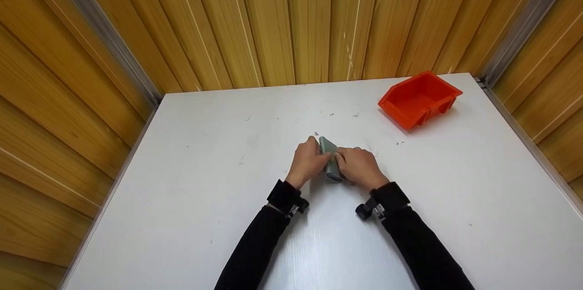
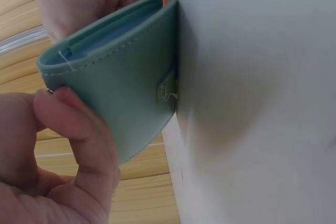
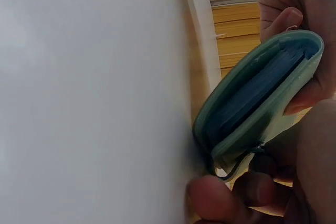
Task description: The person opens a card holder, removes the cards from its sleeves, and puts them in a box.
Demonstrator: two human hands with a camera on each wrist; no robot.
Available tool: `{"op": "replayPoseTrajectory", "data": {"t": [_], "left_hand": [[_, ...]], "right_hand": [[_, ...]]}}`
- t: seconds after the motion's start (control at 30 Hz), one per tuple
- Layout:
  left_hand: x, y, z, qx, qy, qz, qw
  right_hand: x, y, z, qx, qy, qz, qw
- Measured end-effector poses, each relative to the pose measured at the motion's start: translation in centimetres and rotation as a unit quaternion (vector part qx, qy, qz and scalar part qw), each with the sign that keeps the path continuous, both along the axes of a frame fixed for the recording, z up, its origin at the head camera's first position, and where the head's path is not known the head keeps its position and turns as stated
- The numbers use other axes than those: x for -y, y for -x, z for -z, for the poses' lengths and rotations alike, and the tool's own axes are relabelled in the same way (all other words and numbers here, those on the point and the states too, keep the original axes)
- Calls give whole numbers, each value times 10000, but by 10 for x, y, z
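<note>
Both hands hold a small sea-green wallet (image 1: 329, 145) near the middle of the white table. Pale stitching runs along the wallet (image 2: 115, 87) in the left wrist view, with a small tab and a loose thread at its lower edge by the tabletop. My left hand (image 1: 309, 162) pinches it near the folded spine. From the other side my right hand (image 1: 362, 165) grips it, the fingers (image 3: 215, 198) close to a thin strap at the flap edge. Dark blue inner leaves (image 3: 257, 93) show at the end of the wallet. Its far contents stay hidden.
An orange-red plastic bin (image 1: 421, 99) stands at the table's back right. The white table (image 1: 182, 190) has small dark marks behind the hands. Wood-look panels (image 1: 309, 21) wall in the back and both sides.
</note>
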State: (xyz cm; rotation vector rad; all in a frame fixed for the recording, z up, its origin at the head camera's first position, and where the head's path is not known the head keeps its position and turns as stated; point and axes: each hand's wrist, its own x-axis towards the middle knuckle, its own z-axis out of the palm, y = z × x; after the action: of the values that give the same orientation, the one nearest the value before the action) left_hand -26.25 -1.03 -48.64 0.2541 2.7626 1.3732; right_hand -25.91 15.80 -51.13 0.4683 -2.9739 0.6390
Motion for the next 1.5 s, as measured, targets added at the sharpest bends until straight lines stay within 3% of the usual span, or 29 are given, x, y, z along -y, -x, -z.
{"op": "replayPoseTrajectory", "data": {"t": [0.1,0.13,0.33,0.37,0.6,0.93,1.13,1.5], "left_hand": [[2,1,1,-26,-25,28,10000],[3,7,12,-131,-4,41,9999],[3,8,11,-211,-36,71,9997],[2,2,-1,-101,-64,68,9999],[4,2,-1,73,112,69,9999],[5,3,-2,261,153,66,9995],[6,2,-4,351,453,88,9983],[23,3,-4,1048,835,346,9904]], "right_hand": [[1,1,1,87,55,34,9999],[1,1,1,102,65,41,9999],[-2,3,-1,142,38,44,9999],[-3,4,-1,154,17,34,9999],[-20,5,0,459,87,244,9986],[-23,5,-1,617,70,146,9980],[-29,6,0,828,110,131,9964],[-42,6,2,793,-472,238,9954]]}}
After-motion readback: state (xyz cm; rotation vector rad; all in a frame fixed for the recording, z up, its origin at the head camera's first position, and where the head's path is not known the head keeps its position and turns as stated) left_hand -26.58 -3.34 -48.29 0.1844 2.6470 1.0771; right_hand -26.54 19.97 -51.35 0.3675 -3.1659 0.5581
